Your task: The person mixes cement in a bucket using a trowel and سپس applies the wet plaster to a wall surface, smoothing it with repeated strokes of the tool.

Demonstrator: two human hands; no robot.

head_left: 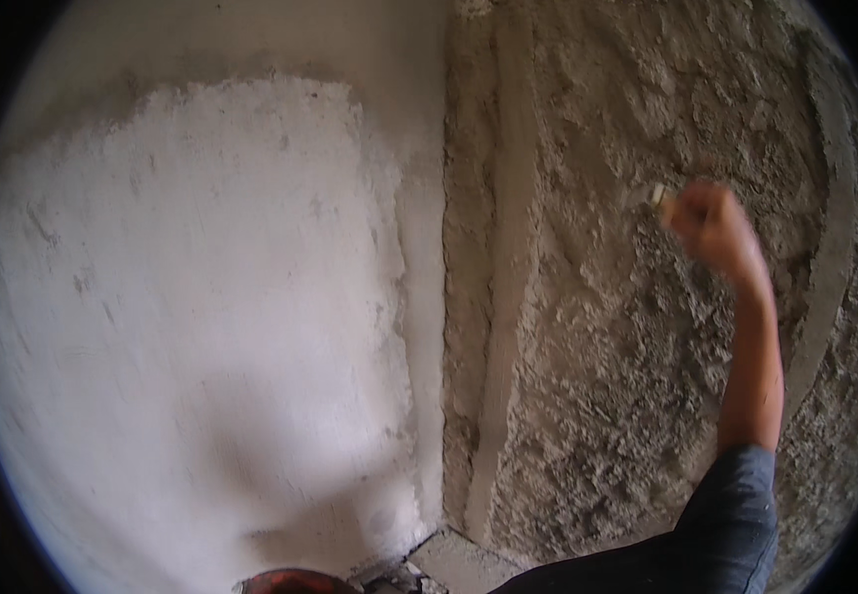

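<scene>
My right hand point(708, 226) is raised in front of a wall of rough, wet-looking grey plaster point(607, 396). Its fingers are wrapped round a small trowel-like tool point(659, 198) with a light handle end; the blade is too blurred to make out. Two smoother vertical strips run down this wall, one near the corner point(508, 257) and one at the right point(827, 247). My left hand is not in view.
A smooth whitish wall point(191, 257) with darker grey edging meets the rough wall at the corner on the left. At the bottom lie a grey slab point(459, 562) and broken bits. A dark red round object point(295, 582) shows at the lower edge.
</scene>
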